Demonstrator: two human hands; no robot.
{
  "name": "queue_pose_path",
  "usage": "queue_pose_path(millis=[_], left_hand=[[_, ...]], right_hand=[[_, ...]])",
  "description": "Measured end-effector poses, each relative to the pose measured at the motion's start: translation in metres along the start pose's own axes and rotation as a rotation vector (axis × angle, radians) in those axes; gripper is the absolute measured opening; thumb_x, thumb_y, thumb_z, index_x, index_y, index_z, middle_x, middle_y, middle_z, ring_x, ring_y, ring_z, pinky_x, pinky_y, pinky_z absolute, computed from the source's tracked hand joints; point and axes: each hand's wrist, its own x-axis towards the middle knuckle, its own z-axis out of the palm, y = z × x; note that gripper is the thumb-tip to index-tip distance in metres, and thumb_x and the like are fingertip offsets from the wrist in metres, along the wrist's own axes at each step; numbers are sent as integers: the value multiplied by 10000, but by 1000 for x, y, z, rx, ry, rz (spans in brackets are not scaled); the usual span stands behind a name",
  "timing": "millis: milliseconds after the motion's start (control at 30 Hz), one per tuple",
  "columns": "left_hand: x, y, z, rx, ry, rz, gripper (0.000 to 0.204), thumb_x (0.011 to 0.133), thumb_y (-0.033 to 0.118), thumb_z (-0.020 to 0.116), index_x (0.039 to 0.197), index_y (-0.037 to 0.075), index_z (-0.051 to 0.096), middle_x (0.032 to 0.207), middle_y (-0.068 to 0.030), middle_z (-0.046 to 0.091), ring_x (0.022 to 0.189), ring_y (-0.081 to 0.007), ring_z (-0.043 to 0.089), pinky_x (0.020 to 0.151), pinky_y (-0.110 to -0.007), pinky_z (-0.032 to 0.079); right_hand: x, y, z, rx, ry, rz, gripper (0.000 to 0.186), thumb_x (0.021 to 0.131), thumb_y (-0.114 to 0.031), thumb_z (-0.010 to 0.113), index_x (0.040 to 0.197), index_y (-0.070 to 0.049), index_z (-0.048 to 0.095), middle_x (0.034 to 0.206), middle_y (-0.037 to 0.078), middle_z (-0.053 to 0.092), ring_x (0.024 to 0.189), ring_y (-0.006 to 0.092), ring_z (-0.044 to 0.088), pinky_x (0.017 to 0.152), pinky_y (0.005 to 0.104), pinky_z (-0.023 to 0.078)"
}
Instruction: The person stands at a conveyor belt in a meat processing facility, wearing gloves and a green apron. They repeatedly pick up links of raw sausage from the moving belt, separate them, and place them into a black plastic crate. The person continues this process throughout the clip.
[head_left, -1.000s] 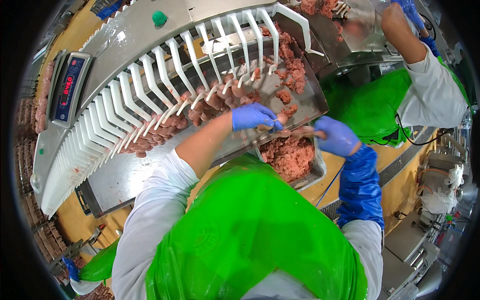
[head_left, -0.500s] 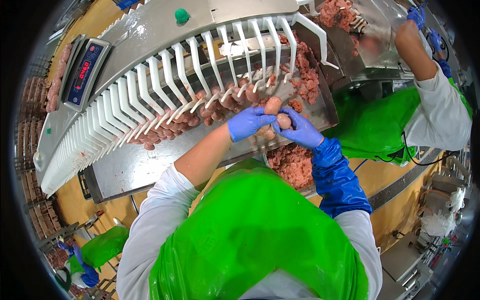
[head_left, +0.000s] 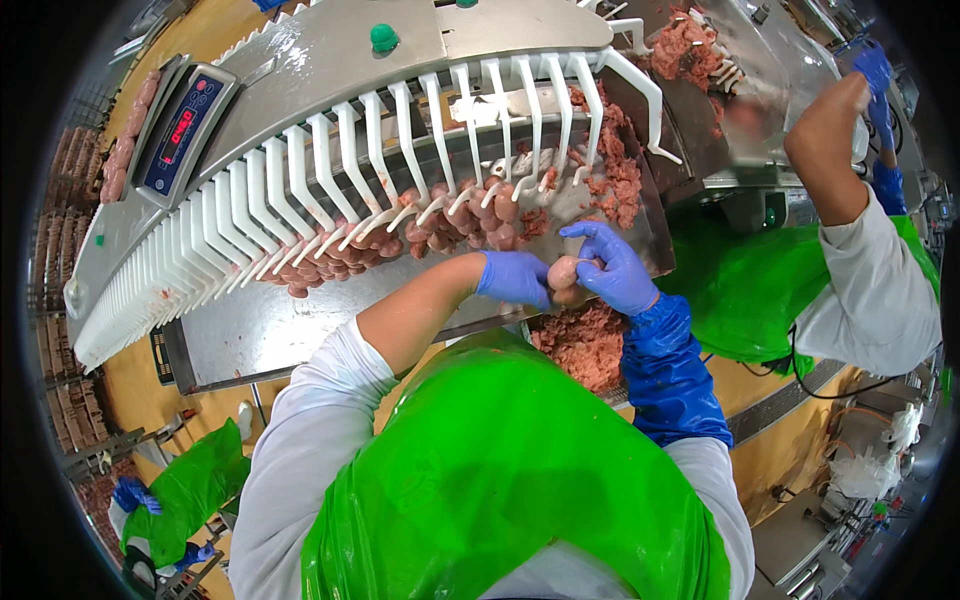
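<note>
In front of my apron I have a string of pale pink sausages (head_left: 563, 273) between my hands, over the near edge of a metal tray (head_left: 270, 345). My left hand (head_left: 515, 278), in a blue glove, is curled against the sausages from the left, its fingertips partly hidden. My right hand (head_left: 618, 272), also gloved, pinches beside the upper sausage with its thumb and bent fingers, while its forefinger points out to the left. Bunches of linked sausages (head_left: 450, 222) hang from the white hooks (head_left: 405, 125) just beyond my left hand.
Ground meat (head_left: 585, 345) lies below my hands, and more meat scraps (head_left: 618, 165) lie in the tray's right end. A scale (head_left: 183, 130) stands at the far left. One co-worker in a green apron (head_left: 740, 270) works at the right, another (head_left: 190, 490) at the lower left.
My hands have moved down and slightly right with the sausages. The right forefinger has lifted away, and the sausage that stood up between my hands no longer shows there.
</note>
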Motion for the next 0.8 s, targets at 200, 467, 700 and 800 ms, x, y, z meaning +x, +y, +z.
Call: queue_pose_path(millis=[200, 467, 700, 800], left_hand=[[-40, -42, -5, -563, 278, 412, 321, 828, 157, 679, 1113, 10, 666, 1059, -71, 689, 988, -163, 635, 934, -320, 489], [-52, -87, 18, -39, 830, 425, 265, 829, 192, 681, 1070, 83, 670, 1011, -115, 695, 937, -271, 666, 856, -382, 518], [-11, -45, 31, 707, 903, 60, 453, 821, 292, 649, 1235, 118, 591, 1283, -157, 562, 1211, -352, 516, 1016, -498, 399], [-13, -49, 41, 809, 649, -45, 660, 874, 396, 595, 1458, 162, 395, 1546, -132, 314, 1454, -316, 242, 1162, -534, 212]], right_hand=[[-6, 16, -7, -70, -274, 79, 517, 848, -111, 687, 1327, -58, 498, 1051, 56, 591, 935, 93, 561, 822, 277, 486], [28, -72, 20, -148, -159, -175, 459, 858, -53, 606, 1313, -77, 548, 911, 65, 648, 798, 151, 641, 760, 292, 497], [93, -126, -1, -959, 385, -585, 364, 819, -132, 684, 1178, -93, 640, 955, 124, 666, 886, 277, 637, 839, 392, 495], [118, -140, -67, -976, 695, -716, 353, 828, -262, 695, 1108, -53, 644, 1066, 144, 669, 981, 331, 631, 887, 412, 488]])
